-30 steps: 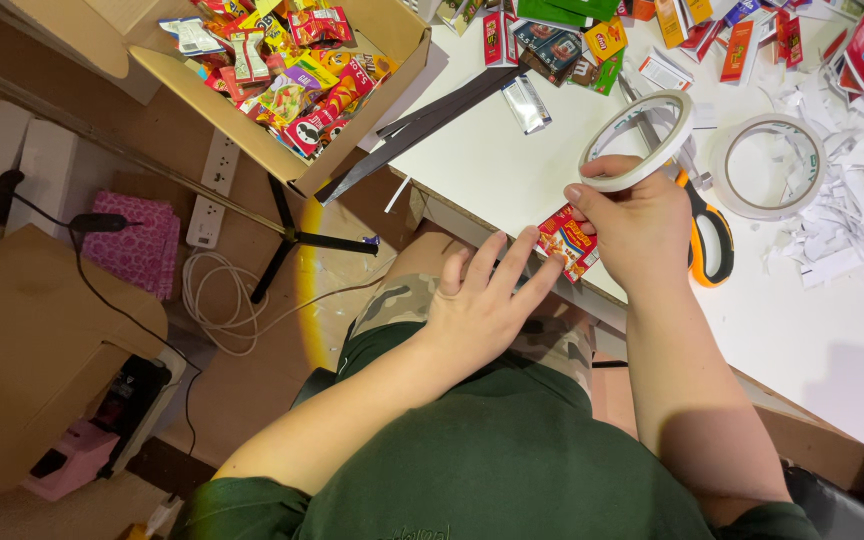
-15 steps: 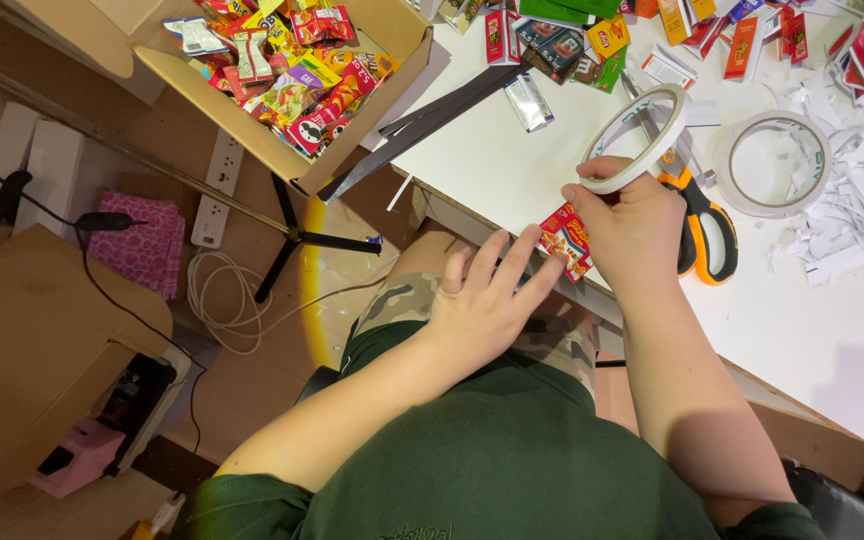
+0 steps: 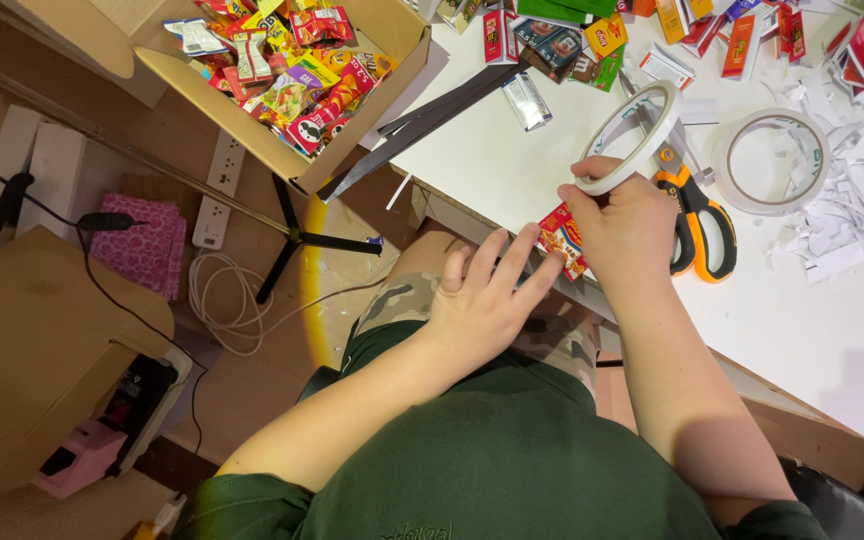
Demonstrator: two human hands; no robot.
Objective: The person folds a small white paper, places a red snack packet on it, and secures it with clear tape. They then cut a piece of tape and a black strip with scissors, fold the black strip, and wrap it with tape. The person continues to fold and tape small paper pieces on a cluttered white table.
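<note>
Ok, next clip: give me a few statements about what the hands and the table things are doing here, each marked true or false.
1. The right hand holds a roll of tape. True.
2. The left hand grips the scissors. False: it lies flat, fingers spread, against a small red packet at the table edge; the scissors lie on the white table.
3. A second tape roll lies flat on the table. True.
4. The cardboard box holds nothing. False: it is full of colourful snack packets.
5. The scissors have orange and black handles. True.
</note>
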